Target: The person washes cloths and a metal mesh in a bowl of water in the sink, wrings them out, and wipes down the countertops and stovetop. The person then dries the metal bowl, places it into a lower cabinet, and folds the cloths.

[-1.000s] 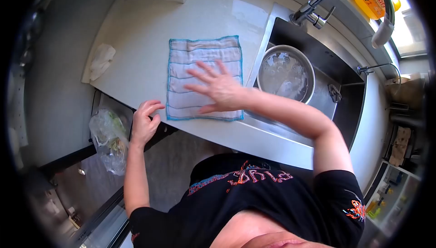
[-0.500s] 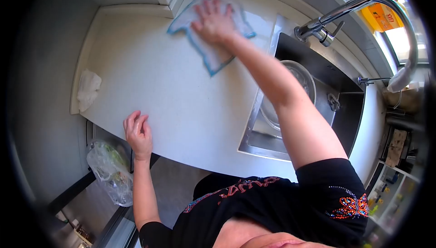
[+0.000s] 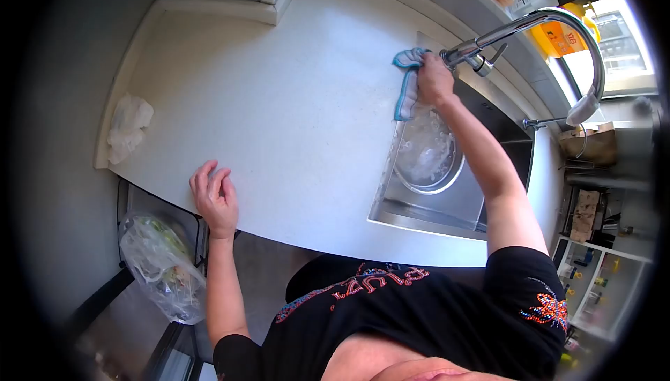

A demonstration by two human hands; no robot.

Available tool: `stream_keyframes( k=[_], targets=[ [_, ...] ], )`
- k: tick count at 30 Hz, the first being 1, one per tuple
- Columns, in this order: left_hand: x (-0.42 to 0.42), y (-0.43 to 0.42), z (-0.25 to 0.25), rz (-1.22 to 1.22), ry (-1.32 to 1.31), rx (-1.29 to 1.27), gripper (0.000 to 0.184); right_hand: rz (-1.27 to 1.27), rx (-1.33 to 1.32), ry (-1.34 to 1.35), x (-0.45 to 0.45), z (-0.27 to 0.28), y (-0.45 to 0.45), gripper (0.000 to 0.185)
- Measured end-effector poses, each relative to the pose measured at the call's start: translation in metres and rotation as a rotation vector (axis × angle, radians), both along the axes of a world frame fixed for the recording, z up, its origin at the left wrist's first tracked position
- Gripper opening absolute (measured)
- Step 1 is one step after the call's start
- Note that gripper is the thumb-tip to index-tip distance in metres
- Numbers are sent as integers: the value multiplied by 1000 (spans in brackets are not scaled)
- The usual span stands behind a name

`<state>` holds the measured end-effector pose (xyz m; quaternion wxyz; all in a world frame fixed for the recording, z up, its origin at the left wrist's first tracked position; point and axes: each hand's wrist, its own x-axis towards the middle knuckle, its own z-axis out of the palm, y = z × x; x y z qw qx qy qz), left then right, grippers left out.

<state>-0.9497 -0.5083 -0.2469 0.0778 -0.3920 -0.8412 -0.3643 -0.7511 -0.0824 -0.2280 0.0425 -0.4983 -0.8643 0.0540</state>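
Note:
My right hand (image 3: 434, 81) is closed around a white cleaning cloth (image 3: 407, 93) with blue edging, at the back left corner of the sink. The cloth is bunched up, and part of it hangs over the sink's rim. Just beyond the hand is the base of the chrome faucet (image 3: 481, 46). A round metal bowl (image 3: 427, 190) with foamy water in it stands in the sink (image 3: 433, 220), partly below my right forearm. At the counter's front edge rests my left hand (image 3: 216, 203), empty, its fingers loosely curled and apart.
The white countertop (image 3: 279, 116) stretches left of the sink. A crumpled white plastic bag or tissue (image 3: 129, 128) lies at its left end. Below the front edge hangs a clear plastic bag (image 3: 164, 266) with greenish scraps. A yellow-orange bottle (image 3: 558, 35) stands on the windowsill.
My right hand has moved right, from pressing the spread cloth flat on the back of the counter to the sink's corner, gathering the cloth up. My left hand has stayed at the counter edge.

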Motion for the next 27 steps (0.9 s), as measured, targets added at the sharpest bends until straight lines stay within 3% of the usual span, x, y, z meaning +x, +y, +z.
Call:
stream_keyframes(
  k=[1, 3, 5, 7, 10, 11, 12, 13, 14, 15, 16, 17, 19, 22, 25, 26, 27],
  targets=[
    [1, 0, 0, 5, -2, 2, 15, 7, 29, -14, 3, 4, 14, 29],
    [2, 2, 1, 19, -6, 4, 14, 76, 165, 261, -4, 8, 46, 35],
    [1, 3, 2, 20, 3, -1, 15, 116, 68, 387, -35, 30, 56, 45],
    [2, 4, 0, 10, 5, -7, 15, 195, -82, 525, -63, 7, 64, 55],
    [-5, -2, -20, 24, -27, -12, 16, 309, 5, 157, -78, -21, 25, 50],
    [-3, -7, -26, 25, -70, -16, 16, 506, 325, -151, -71, -40, 13, 51],
    [-3, -14, -28, 43, -138, -10, 14, 657, 309, 144, -56, -54, -12, 49],
    [-6, -13, -30, 23, -162, 10, 14, 710, 160, 316, -42, -60, -45, 46],
    [-8, -15, -31, 2, -160, 20, 15, 741, -218, 413, -20, -11, -102, 45],
    [-9, -17, -29, 12, -145, 23, 15, 830, -127, 443, -6, -20, -147, 46],
    [-6, -15, -25, 5, -111, -24, 15, 850, -174, 567, 9, -7, -187, 28],
    [-5, -11, -21, 4, -74, -75, 15, 991, -18, 511, 27, -32, -221, 31],
    [-7, -4, -26, -4, -60, -130, 15, 1109, -333, 462, 47, -28, -236, 42],
    [-2, -11, -32, -18, -92, -130, 16, 1142, -269, 496, 45, -41, -200, 39],
    [0, -6, -29, 11, -105, -71, 15, 847, -113, 470, 4, -35, -88, 36],
    [-2, -11, -29, 9, -123, -54, 15, 729, -190, 381, -16, -30, -54, 35],
    [-2, -12, -29, 26, -133, -44, 16, 622, -112, 436, -36, -52, -19, 34]
  ],
)
